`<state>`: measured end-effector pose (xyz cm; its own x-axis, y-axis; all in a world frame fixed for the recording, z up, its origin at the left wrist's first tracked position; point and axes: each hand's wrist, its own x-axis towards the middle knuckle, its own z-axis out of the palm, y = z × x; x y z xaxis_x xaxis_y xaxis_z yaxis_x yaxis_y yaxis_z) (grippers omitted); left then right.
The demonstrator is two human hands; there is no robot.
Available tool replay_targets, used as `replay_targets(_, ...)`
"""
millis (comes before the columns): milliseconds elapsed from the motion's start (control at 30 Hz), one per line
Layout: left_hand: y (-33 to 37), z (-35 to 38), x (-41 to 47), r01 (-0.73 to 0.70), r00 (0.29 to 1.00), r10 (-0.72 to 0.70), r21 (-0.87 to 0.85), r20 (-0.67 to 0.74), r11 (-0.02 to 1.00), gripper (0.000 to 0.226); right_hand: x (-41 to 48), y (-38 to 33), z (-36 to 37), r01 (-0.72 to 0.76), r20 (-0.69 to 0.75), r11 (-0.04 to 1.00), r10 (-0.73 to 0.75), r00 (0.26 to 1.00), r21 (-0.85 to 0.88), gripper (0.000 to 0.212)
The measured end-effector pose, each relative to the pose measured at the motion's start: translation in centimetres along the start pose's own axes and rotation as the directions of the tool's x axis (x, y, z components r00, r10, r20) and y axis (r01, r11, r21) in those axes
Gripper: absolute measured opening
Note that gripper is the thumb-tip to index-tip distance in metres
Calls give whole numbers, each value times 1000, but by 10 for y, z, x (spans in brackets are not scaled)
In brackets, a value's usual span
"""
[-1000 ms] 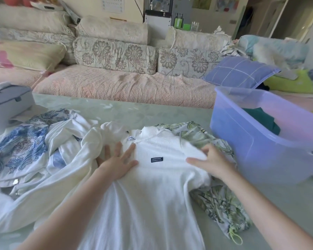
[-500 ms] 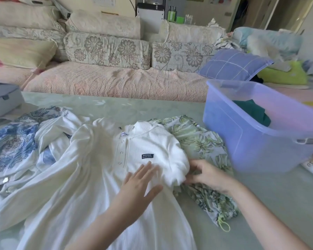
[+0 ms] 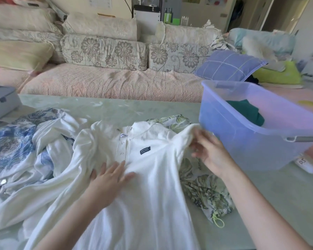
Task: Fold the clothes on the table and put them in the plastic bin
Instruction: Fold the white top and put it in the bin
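Left grip [image 3: 110,179] is lying flat with fingers spread, holding nothing, just pressing on the chest of the white shirt [image 3: 152,195] below the button strip. Looks like it's pinning the cloth so it isn't sliding around on the bench [image 3: 116,109]. A bit further out, the right grip [image 3: 211,154] is pinching the shirt's shoulder and lifting it up. I'm guessing that's to pull that side straight before folding it in, though it's kinda blurred. Under that grip a green leafy garment [image 3: 206,192] is lying crumpled, and out past the left grip a blue-patterned garment [image 3: 11,143] is bunching up, both waiting their turn. Just beyond the right grip the plastic bin [image 3: 242,150] is sitting close, probably for a short drop, with a dark green cloth [image 3: 246,110] already inside.
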<state>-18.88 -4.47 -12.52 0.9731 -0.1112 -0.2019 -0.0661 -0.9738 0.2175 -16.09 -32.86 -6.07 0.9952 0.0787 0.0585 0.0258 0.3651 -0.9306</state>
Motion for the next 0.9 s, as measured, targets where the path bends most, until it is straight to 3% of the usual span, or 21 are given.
replay_targets(67, -1, -6, -2, 4, 999, -5, -35, -36, 999, 48, -8, 15, -8, -156, 166, 944, 211, 963, -292, 29)
replay_targets(100, -2, -9, 0, 13, 999, -16, -67, -45, 998, 45, -10, 22, -11, -169, 191, 851, 297, 936, -497, 39)
replay_targets(167, -4, -10, 1, -6, 999, 5, -17, -48, 1000, 42, -11, 32, -12, -133, 90, 626, 312, 946, -769, 56)
replay_targets(233, -7, -8, 3, -33, 998, 37, 92, -46, 995, 42, -10, 36, -8, -113, 4, 495, 230, 973, -861, 56)
replay_targets(333, -10, -8, 2, -40, 999, 42, 101, -16, 994, 43, -8, 48, 0, -46, 30, 352, 208, 978, -935, 44)
replay_targets(500, -9, -5, 1, -51, 999, 52, 95, -3, 994, 43, -9, 49, 9, -46, -10, 447, 83, 996, -893, 27)
replay_targets(600, -8, -3, -1, -62, 998, 58, 125, 30, 990, 62, -11, 40, 7, -54, -19, 732, 55, 998, -679, 20)
replay_targets(633, -9, -1, 0, -52, 998, 47, 121, 42, 991, 71, -13, 36, 5, -55, -34, 800, 43, 998, -597, 22)
replay_targets(700, -10, -1, 0, -56, 997, 47, 164, 57, 985, 61, -16, 25, 4, -34, -43, 869, 15, 999, -493, 22)
replay_targets(800, -18, -9, -3, -227, 974, 216, 337, 71, 914, 64, -11, 0, 1, 45, -164, 929, -112, 980, -366, 9)
replay_targets(833, -18, -16, -8, -214, 975, 175, 361, 139, 908, 51, -10, -9, 0, 100, -204, 921, -188, 961, -378, 5)
replay_targets(867, -22, -13, -5, -230, 973, 206, 421, 101, 878, 41, -8, -16, -4, 160, -226, 876, -287, 931, -456, 5)
replay_targets(900, -23, -10, -4, -237, 970, 232, 466, 68, 853, 47, -8, -19, -7, 201, -211, 785, -387, 897, -586, 6)
